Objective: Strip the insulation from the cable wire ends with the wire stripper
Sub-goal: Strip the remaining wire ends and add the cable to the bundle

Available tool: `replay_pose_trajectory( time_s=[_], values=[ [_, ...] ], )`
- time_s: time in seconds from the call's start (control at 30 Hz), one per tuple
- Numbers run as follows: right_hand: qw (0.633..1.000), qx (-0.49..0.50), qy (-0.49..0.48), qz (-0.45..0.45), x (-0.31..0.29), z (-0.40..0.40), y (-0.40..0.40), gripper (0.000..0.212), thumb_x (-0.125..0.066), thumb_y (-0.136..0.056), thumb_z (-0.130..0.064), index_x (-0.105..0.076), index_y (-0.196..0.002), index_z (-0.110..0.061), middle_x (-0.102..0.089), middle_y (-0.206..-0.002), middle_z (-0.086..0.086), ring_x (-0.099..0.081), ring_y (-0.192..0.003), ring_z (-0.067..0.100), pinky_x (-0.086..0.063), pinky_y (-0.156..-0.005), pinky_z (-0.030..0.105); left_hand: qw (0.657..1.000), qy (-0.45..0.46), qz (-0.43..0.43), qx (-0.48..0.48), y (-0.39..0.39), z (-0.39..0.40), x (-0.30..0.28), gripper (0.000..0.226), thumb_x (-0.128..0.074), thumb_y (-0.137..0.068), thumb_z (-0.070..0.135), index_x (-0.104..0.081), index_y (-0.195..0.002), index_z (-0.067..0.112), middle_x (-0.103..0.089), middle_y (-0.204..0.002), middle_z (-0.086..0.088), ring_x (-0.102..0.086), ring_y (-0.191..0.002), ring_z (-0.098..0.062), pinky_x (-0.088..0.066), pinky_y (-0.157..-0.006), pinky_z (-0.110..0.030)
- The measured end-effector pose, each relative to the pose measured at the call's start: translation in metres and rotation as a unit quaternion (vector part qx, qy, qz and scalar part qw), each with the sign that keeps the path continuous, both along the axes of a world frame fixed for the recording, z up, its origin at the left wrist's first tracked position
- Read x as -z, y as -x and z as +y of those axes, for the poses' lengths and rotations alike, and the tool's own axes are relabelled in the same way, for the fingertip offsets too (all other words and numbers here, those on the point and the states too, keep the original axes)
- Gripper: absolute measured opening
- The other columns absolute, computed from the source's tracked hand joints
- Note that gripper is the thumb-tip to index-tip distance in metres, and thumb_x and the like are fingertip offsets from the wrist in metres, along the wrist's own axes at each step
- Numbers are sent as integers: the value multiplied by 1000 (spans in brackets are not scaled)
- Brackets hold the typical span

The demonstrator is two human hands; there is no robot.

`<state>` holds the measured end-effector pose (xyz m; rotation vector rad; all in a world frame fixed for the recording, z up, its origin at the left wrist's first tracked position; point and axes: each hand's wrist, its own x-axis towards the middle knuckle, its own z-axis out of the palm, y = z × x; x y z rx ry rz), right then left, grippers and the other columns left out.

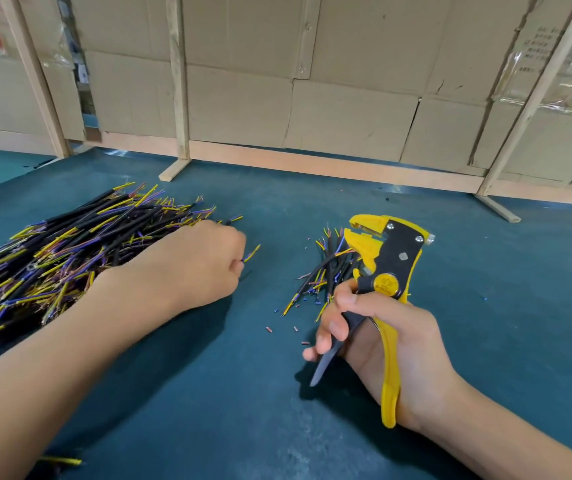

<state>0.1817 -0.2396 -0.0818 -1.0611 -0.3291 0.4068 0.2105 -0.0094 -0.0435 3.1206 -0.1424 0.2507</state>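
Green worktop: left hand pinches a cable from the big pile; right hand grips the stripper; few done.

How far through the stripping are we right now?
Early, it seems. Done: a small pile of black cable pieces beside scattered insulation bits on the blue mat. In hand: the left hand pinches one cable; the right hand grips the yellow-and-black wire stripper, jaws apart. Left: the far larger heap of black cables.
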Motion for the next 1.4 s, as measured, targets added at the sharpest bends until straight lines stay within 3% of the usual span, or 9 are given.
replay_pose_trajectory(
  time_s=[0.1, 0.2, 0.27, 0.33, 0.43, 0.9, 1.03, 1.23, 1.4],
  values=[
    [1000, -4, 3, -3, 0, -1, 1, 20, -73, -69, -19, -57, -74, -8, -43, -62, 14, -53, -55, 33, -55, -65, 51, 981, 73, -155, 86, 2, -4, 8, 14, -43, -102, 28, -50, -100, 15, -59, -92, -3, -60, -86, -33, -50, -77, -46],
    [1000, -3, -2, -5, 0, -1, 3, 17, -72, -70, -17, -58, -74, -8, -44, -62, 14, -54, -56, 33, -55, -66, 51, 917, 247, -259, 174, 12, -16, 4, 12, -47, -103, 22, -54, -107, 13, -62, -86, 1, -61, -72, -25, -53, -68, -42],
    [1000, 2, -8, -16, 0, -1, 4, 14, -70, -73, -13, -58, -75, -7, -44, -63, 14, -54, -57, 33, -55, -67, 52, 790, 549, -206, 180, 21, -34, -7, 12, -50, -104, 14, -60, -108, 11, -64, -81, 2, -57, -60, -16, -49, -51, -31],
    [1000, 8, -11, -25, -1, -1, 5, 13, -70, -74, -13, -58, -76, -7, -44, -63, 15, -54, -58, 34, -54, -68, 53, 585, 784, -93, 185, 29, -44, -18, 17, -48, -103, 9, -63, -109, 9, -60, -75, -1, -43, -53, -12, -31, -40, -22],
    [1000, 10, -13, -26, 0, -2, 5, 14, -71, -74, -12, -59, -77, -6, -45, -64, 15, -55, -60, 34, -54, -70, 54, 485, 854, 11, 188, 35, -49, -25, 24, -43, -102, 10, -60, -120, 11, -53, -77, -1, -35, -50, -7, -24, -33, -15],
    [996, 20, -25, -78, 0, 0, 6, 16, -70, -85, -15, -73, -90, -1, -67, -79, 21, -62, -61, 35, -54, -61, 41, 402, 879, 150, 209, 47, -76, 0, 40, -48, -95, 7, -63, -130, 20, -61, -84, -10, -59, -56, -22, -49, -49, -33],
    [998, -46, -17, -47, -2, -2, 7, 16, -69, -86, -15, -73, -96, -3, -69, -88, 19, -65, -69, 34, -56, -68, 47, 374, 901, 110, 187, 46, -77, 0, 48, -54, -88, 1, -61, -133, 16, -68, -91, -13, -73, -77, -27, -58, -57, -31],
    [996, -41, 30, -78, -1, -3, 10, 11, -75, -80, -2, -72, -90, -3, -69, -83, 24, -65, -65, 36, -57, -72, 52, 399, 896, 66, 183, 43, -75, 1, 50, -56, -85, 0, -58, -133, 13, -70, -96, -14, -72, -84, -26, -60, -69, -31],
    [999, -15, -11, -45, -3, -3, 9, 12, -71, -79, 0, -74, -88, -7, -67, -80, 24, -63, -63, 34, -57, -69, 49, 478, 857, 51, 185, 40, -72, 5, 41, -61, -85, 11, -64, -126, 8, -74, -106, -12, -71, -89, -18, -60, -72, -34]
  ],
)
